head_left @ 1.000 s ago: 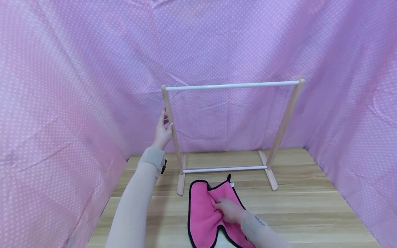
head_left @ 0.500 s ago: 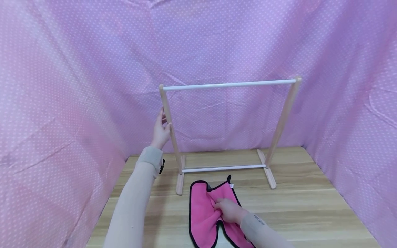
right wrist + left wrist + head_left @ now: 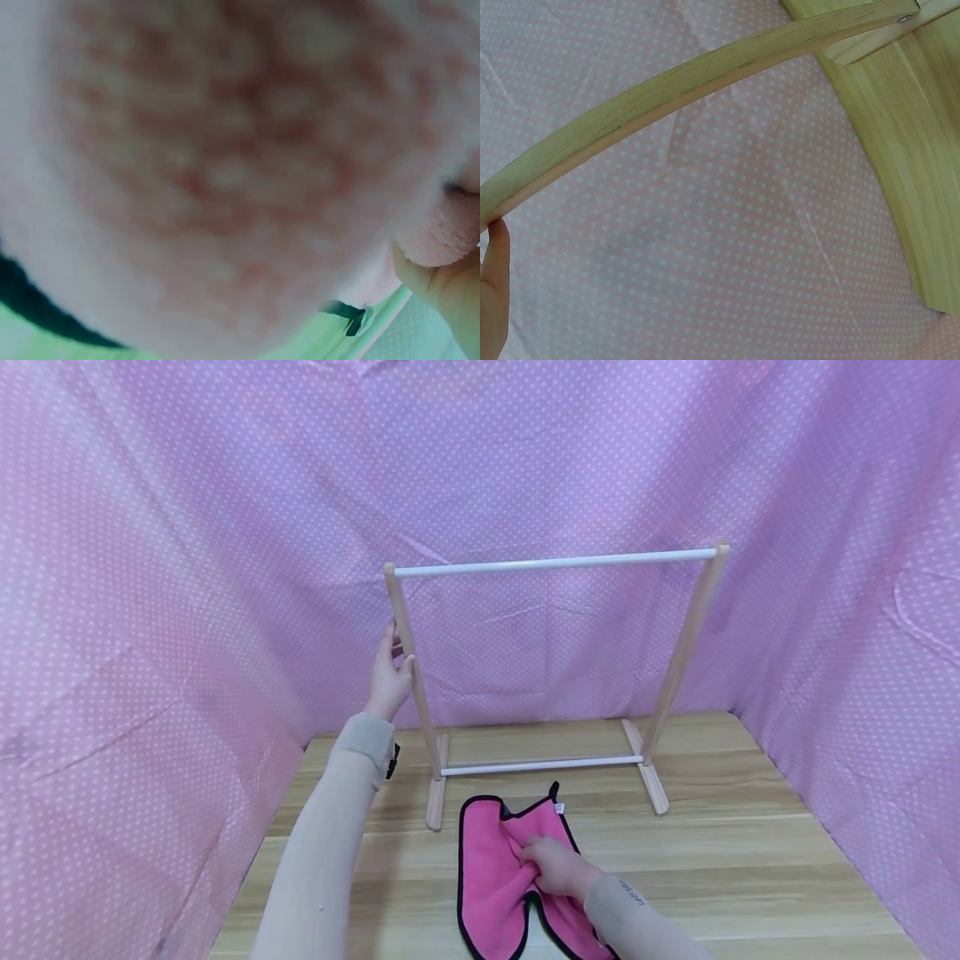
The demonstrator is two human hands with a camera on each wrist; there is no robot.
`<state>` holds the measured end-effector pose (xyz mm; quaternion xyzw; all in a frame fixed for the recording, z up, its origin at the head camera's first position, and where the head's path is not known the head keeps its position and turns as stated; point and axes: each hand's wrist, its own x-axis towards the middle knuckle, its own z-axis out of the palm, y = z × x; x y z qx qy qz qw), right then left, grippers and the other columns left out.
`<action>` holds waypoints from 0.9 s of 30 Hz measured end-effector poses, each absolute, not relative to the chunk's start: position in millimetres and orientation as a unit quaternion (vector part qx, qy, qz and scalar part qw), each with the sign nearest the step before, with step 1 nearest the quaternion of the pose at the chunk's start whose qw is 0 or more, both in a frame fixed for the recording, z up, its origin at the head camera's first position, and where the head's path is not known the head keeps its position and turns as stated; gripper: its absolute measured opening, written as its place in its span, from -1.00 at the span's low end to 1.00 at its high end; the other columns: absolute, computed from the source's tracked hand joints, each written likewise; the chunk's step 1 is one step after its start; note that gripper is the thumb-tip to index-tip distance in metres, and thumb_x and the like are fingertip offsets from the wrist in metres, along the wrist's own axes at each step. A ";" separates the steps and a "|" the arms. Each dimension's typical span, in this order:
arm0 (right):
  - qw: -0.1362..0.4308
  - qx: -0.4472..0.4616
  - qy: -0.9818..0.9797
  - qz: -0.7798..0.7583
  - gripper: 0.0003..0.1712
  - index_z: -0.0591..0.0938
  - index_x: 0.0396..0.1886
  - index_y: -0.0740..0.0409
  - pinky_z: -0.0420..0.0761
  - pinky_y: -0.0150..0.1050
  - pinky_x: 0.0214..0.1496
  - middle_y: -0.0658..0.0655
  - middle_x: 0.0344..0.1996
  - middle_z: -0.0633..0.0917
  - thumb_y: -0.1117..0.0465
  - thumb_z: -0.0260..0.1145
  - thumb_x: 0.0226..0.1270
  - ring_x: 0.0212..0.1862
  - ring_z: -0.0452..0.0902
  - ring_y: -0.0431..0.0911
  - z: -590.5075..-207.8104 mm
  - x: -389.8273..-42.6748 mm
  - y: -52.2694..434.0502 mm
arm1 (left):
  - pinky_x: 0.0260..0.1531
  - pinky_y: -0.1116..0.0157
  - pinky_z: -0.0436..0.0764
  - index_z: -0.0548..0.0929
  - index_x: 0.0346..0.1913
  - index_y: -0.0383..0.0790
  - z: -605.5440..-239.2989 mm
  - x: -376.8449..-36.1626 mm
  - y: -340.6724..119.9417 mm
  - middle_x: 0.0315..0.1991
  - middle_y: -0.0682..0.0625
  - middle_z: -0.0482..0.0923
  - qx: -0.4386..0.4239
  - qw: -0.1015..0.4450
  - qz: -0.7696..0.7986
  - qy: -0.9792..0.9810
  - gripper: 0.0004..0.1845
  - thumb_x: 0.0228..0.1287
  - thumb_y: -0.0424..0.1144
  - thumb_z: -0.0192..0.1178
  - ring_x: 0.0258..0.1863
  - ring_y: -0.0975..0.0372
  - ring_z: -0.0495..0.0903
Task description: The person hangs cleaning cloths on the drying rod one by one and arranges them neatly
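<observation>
A small wooden rack (image 3: 678,653) with a white top bar (image 3: 555,562) and a white lower bar stands at the back of the wooden table (image 3: 750,860). My left hand (image 3: 390,670) grips its left upright (image 3: 408,643); the left wrist view shows that upright (image 3: 675,90) with a fingertip at its lower left. In front of the rack lies a pink cloth (image 3: 491,881) with black trim. My right hand (image 3: 551,864) pinches a bunched fold near the cloth's middle. The right wrist view is filled by blurred pink cloth (image 3: 225,165).
Pink dotted fabric (image 3: 187,568) walls in the table on the left, back and right. Bare tabletop lies right of the cloth and behind the rack.
Almost nothing has moved. The view has shifted slightly; my left hand stays on the upright and my right hand stays on the cloth.
</observation>
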<state>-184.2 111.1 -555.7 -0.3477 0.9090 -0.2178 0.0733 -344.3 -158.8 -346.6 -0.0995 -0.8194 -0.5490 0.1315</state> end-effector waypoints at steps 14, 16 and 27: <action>0.059 -0.336 0.899 -0.273 -0.65 0.68 -0.29 0.13 0.49 -0.48 -0.28 -0.09 -0.35 0.57 0.52 0.28 -0.13 -0.32 0.33 -0.31 -548.1 -183.4 110.3 | 0.25 0.06 0.47 -0.16 0.51 0.14 -347.4 -344.0 -158.0 0.36 -0.16 0.15 -0.092 0.125 -0.551 -0.820 -0.19 0.38 -0.48 -0.06 0.33 -0.01 0.24; 0.050 -0.342 0.896 -0.279 -0.66 0.68 -0.30 0.14 0.50 -0.48 -0.29 -0.08 -0.36 0.59 0.52 0.30 -0.14 -0.32 0.34 -0.30 -546.7 -183.7 110.1 | 0.25 0.07 0.47 -0.14 0.51 0.15 -347.2 -344.3 -157.6 0.36 -0.16 0.16 -0.091 0.123 -0.553 -0.819 -0.19 0.38 -0.48 -0.06 0.33 -0.01 0.24; 0.033 -0.345 0.891 -0.294 -0.69 0.64 -0.32 0.14 0.46 -0.53 -0.38 -0.08 -0.41 0.57 0.50 0.31 -0.11 -0.38 0.34 -0.30 -525.1 -190.6 108.0 | 0.26 0.09 0.46 -0.15 0.51 0.14 -344.9 -346.7 -157.9 0.36 -0.15 0.16 -0.085 0.126 -0.559 -0.815 -0.19 0.38 -0.49 -0.07 0.33 0.01 0.24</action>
